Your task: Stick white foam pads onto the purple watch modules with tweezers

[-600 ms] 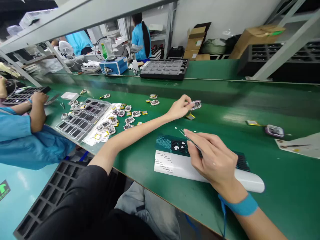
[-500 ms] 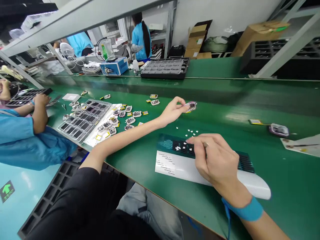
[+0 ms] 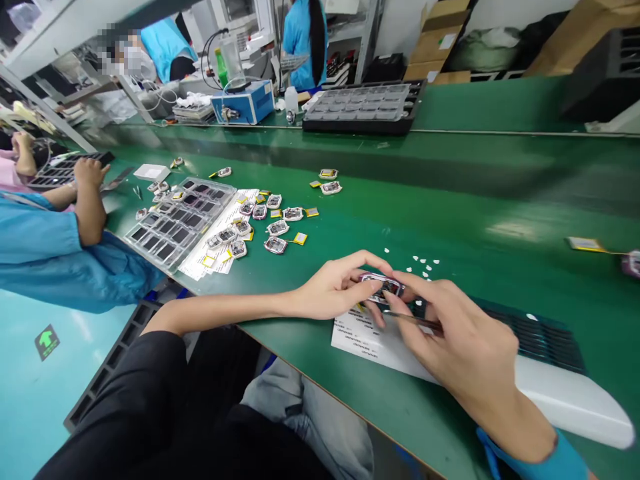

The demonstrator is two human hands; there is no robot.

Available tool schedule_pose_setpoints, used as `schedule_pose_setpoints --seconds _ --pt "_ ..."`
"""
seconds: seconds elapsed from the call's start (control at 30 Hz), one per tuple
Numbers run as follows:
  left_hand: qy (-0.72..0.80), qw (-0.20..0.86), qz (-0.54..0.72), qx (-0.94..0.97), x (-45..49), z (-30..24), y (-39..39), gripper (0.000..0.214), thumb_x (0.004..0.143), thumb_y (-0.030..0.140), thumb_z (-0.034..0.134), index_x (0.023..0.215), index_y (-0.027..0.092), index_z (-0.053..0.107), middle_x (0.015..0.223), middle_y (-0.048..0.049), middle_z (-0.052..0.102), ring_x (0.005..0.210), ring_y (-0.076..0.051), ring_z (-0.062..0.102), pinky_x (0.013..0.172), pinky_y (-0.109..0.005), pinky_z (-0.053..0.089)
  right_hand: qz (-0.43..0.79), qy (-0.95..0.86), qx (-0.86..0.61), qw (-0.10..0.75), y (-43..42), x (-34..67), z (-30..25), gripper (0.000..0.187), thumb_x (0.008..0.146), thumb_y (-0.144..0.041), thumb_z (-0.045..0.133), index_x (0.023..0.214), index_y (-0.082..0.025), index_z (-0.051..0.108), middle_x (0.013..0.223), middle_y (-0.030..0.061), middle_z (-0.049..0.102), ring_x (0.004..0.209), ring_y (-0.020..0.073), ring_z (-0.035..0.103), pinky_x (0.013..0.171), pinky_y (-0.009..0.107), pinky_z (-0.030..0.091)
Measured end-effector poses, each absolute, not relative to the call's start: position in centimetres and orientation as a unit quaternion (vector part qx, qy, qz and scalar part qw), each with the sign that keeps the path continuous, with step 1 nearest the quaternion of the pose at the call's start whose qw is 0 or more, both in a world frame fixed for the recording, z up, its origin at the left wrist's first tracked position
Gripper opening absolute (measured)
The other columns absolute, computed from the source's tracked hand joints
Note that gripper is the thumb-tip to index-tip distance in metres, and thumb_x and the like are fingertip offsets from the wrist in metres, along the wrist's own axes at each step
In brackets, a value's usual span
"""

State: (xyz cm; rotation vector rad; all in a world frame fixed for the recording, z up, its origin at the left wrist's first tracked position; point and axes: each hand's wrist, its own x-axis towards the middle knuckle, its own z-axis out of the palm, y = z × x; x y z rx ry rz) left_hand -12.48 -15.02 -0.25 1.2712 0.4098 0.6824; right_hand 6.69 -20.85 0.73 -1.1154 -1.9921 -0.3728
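My left hand (image 3: pixel 333 288) is closed on a small watch case (image 3: pixel 383 285) with a purplish rim and exposed circuitry, holding it by the edges over the sheets. In my right hand (image 3: pixel 465 340) is a slim pair of tweezers (image 3: pixel 413 319), pointing left just below the case. The fingers of both hands meet around the case and hide parts of it. Under the hands lie a white printed sheet (image 3: pixel 363 340) and a dark green strip (image 3: pixel 545 340) with black markings. Tiny white pieces (image 3: pixel 425 267) are scattered on the bench behind the right hand.
Several open watch cases with yellow batteries (image 3: pixel 300 239) lie to the left, beside a clear compartment tray (image 3: pixel 180 220). Another case with a battery (image 3: pixel 585 245) is at far right. A co-worker's arm (image 3: pixel 90 200) rests at the left. A blue box (image 3: pixel 245 102) and black tray (image 3: pixel 357 125) stand behind.
My left hand has brought the watch case back toward me, to my right hand. The right fingers now touch the case, and the tweezers show more plainly. The view has shifted.
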Motion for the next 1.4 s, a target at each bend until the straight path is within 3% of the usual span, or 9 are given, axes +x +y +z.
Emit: schedule_pose_setpoints --seconds 0.23,0.4,0.53,0.73,0.93,1.13,1.4 --pt "0.243 0.69 0.304 0.61 -13.1 -0.5 -15.7 0.032 0.106 0.036 0.057 0.131 0.017 0.062 0.089 -0.0033 0.073 0.078 -0.016 0.079 0.078 -0.029 0.065 -0.163 -0.788 -0.457 0.379 -21.5 6.7 0.4 0.028 0.096 -0.017 0.072 0.122 -0.024 0.065 0.084 -0.0041 0.078 0.057 0.007 0.063 0.051 0.026 0.04" --pt "0.278 0.618 0.296 0.673 -13.1 -0.6 -15.9 0.038 0.107 0.031 0.05 0.139 0.015 0.064 0.092 -0.0054 0.077 0.081 -0.015 0.081 0.07 -0.022 0.063 -0.155 -0.797 -0.46 0.358 -21.7 6.1 0.3 0.026 0.098 -0.014 0.068 0.123 -0.023 0.064 0.092 -0.0022 0.079 0.065 0.0077 0.068 0.053 0.025 0.042" --pt "0.29 0.561 0.296 0.717 -13.0 -0.8 -15.9 0.044 0.106 0.029 0.046 0.141 0.009 0.063 0.084 -0.0049 0.078 0.078 -0.014 0.079 0.066 -0.019 0.06 -0.161 -0.811 -0.455 0.331 -21.8 5.9 0.4 0.014 0.1 -0.016 0.064 0.113 -0.022 0.064 0.085 -0.0027 0.076 0.067 0.0087 0.068 0.054 0.027 0.041" --pt "0.32 0.452 0.28 0.784 -13.0 -0.8 -15.9 0.041 0.104 0.026 0.048 0.136 0.012 0.069 0.081 -0.0032 0.079 0.064 -0.01 0.07 0.065 -0.02 0.056 -0.143 -0.828 -0.452 0.299 -21.8 6.5 -0.1 0.015 0.101 -0.017 0.06 0.112 -0.022 0.068 0.083 -0.0034 0.075 0.062 0.0099 0.065 0.051 0.03 0.039" --pt "0.329 0.588 0.265 0.69 -13.0 -0.6 -15.4 0.038 0.106 0.028 0.044 0.132 0.011 0.067 0.067 -0.0011 0.072 0.064 -0.015 0.077 0.057 -0.019 0.058 -0.083 -0.816 -0.46 0.34 -20.9 7.7 -0.5 0.014 0.102 -0.027 0.062 0.115 -0.027 0.069 0.079 -0.0058 0.075 0.05 0.0084 0.057 0.049 0.028 0.042" --pt "0.321 0.625 0.269 0.658 -12.9 0.0 -15.5 0.027 0.103 0.024 0.052 0.117 0.012 0.071 0.063 0.0018 0.066 0.06 -0.014 0.077 0.05 -0.016 0.052 -0.117 -0.802 -0.457 0.367 -20.9 7.2 0.4 0.013 0.099 -0.016 0.067 0.108 -0.025 0.066 0.087 -0.004 0.079 0.067 0.0084 0.071 0.052 0.023 0.044" --pt "0.302 0.726 0.237 0.57 -12.7 0.8 -15.7 0.013 0.101 0.017 0.055 0.103 0.014 0.067 0.059 0.0054 0.06 0.054 -0.013 0.074 0.049 -0.017 0.052 -0.24 -0.82 -0.399 0.334 -20.9 8.0 0.0 0.049 0.085 -0.009 0.082 0.13 -0.023 0.066 0.085 -0.0053 0.081 0.067 0.0086 0.073 0.056 0.02 0.047"
